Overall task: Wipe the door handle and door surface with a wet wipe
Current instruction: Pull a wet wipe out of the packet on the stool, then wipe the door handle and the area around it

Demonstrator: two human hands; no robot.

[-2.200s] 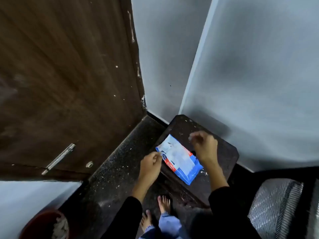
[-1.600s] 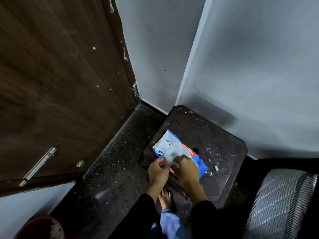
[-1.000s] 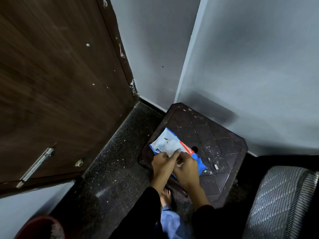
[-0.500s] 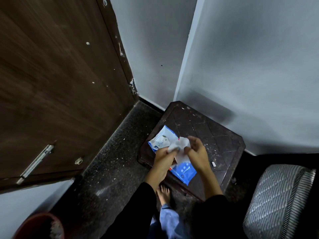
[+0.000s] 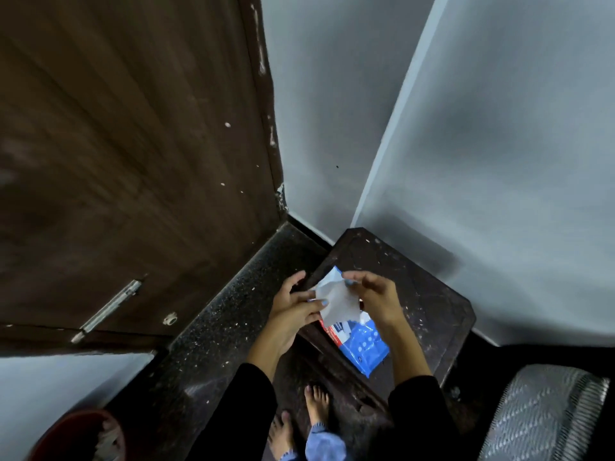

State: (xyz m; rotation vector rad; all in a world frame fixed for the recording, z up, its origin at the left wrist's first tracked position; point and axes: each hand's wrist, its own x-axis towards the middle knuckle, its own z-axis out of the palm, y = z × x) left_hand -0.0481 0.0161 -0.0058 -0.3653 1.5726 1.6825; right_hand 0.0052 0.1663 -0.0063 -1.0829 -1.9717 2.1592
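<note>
A white wet wipe [image 5: 336, 302] hangs between my two hands above the stool. My left hand [image 5: 294, 307] pinches its lower left edge, and my right hand [image 5: 376, 299] pinches its upper right corner. Below them the blue wipe pack [image 5: 361, 346] lies on the dark stool [image 5: 429, 294]. The dark brown wooden door [image 5: 133, 154] fills the left of the view. Its metal handle [image 5: 109, 307] sits low on the left, well apart from both hands, with a small round fitting [image 5: 170, 318] beside it.
Grey walls [image 5: 499, 144] meet in a corner behind the stool. A speckled dark floor [image 5: 213, 331] runs along the door. A reddish bin [image 5: 80, 437] stands at the bottom left and a grey patterned seat [image 5: 545, 414] at the bottom right. My bare feet [image 5: 316, 407] stand below the stool.
Both hands worked at the pack's flap, then drew a white wipe out. They now hold it lifted clear of the pack and spread between them.
</note>
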